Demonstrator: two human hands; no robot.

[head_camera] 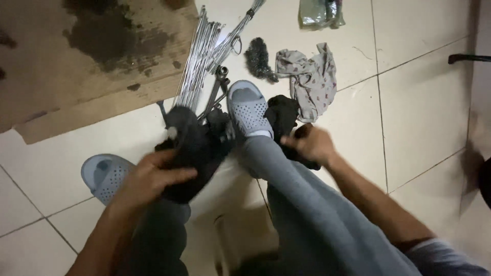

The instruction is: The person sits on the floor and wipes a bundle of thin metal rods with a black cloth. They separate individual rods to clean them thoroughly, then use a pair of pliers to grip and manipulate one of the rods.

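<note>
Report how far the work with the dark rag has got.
Done: nothing visibly finished. In hand: the left hand grips a dark rag; the right hand holds a black cloth. Left: the bundle of metal spokes and the wrenches lie untouched on the tiled floor.

Single head-worn view, looking steeply down, close over lap and floor (419,102)

green bag (319,13) cut off at top, dark cloth (192,153) motion-blurred
</note>
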